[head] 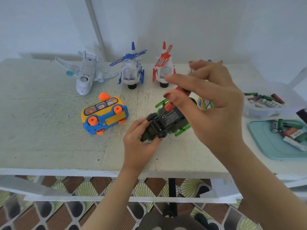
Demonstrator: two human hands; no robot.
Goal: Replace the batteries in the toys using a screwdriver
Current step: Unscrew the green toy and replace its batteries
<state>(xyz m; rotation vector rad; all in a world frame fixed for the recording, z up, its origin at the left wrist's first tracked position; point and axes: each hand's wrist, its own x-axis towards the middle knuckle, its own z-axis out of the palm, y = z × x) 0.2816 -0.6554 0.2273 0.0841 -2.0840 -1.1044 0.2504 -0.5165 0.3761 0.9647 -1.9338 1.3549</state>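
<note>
- One green toy car (167, 122) is gripped at its front end by the left hand (139, 146), underside up, mid-surface (49, 138).
- One red-handled screwdriver (170, 105) is pinched by the right hand (212, 105), other fingers spread, its tip set down at the car's underside.
- Two helicopters are counted at the back: one blue helicopter (131, 72), one red helicopter (163, 70).
- One white aeroplane (84, 75) and one bus (103, 113) are seen to the left.
- One small colourful toy (205, 103) is half hidden behind the right hand.
- Batteries are split between one clear tub (259, 112) and one teal tray (269, 146); their number cannot be told.
</note>
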